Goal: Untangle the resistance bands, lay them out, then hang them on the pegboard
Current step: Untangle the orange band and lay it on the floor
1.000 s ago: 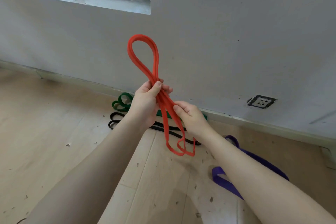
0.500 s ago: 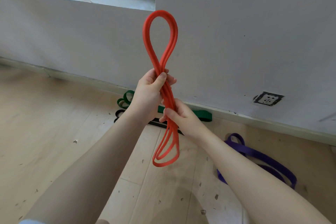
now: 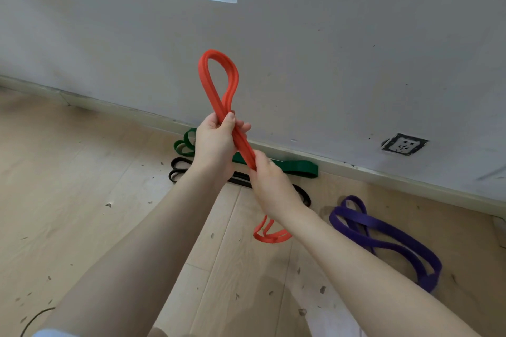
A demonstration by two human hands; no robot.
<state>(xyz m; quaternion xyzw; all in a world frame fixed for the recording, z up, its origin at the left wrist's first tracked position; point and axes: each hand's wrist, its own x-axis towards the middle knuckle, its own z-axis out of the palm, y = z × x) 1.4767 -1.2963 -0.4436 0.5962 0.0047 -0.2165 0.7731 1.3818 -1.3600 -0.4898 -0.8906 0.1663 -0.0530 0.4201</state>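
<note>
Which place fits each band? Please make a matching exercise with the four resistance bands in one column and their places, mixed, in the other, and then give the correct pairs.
Bands
1. orange band
2. green band
3. black band
4. purple band

Places
A. on the floor at the right, away from the other bands
B. held in the air by the left hand and the right hand
C. on the floor, right along the baseboard
D. on the floor, just in front of the green one

Pairs: 1-B, 2-C, 3-D, 4-A
</note>
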